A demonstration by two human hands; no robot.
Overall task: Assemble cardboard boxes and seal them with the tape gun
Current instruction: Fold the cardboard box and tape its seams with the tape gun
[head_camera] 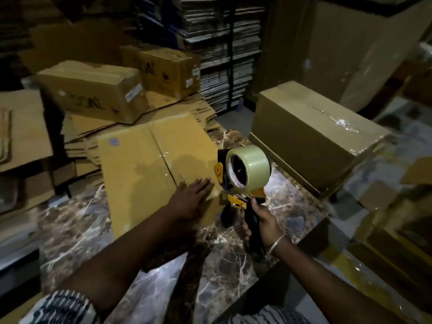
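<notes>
right hand gripping tape gun, cardboard box

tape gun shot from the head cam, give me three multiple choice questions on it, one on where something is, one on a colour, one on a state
1. Where does the left hand rest?
A. flat on the near box
B. on the tape roll
C. on the marble table

2. What colour are the metal plates of the tape gun?
A. red
B. yellow-orange
C. green

3. What is the right hand doing?
A. hanging open
B. pressing a box flap
C. gripping the tape gun handle

Answers: 1 A, its straight fingers lie on the box top near the seam. 2 B, the plates beside the tape roll are yellow-orange. 3 C, its fingers wrap the black handle.
</notes>
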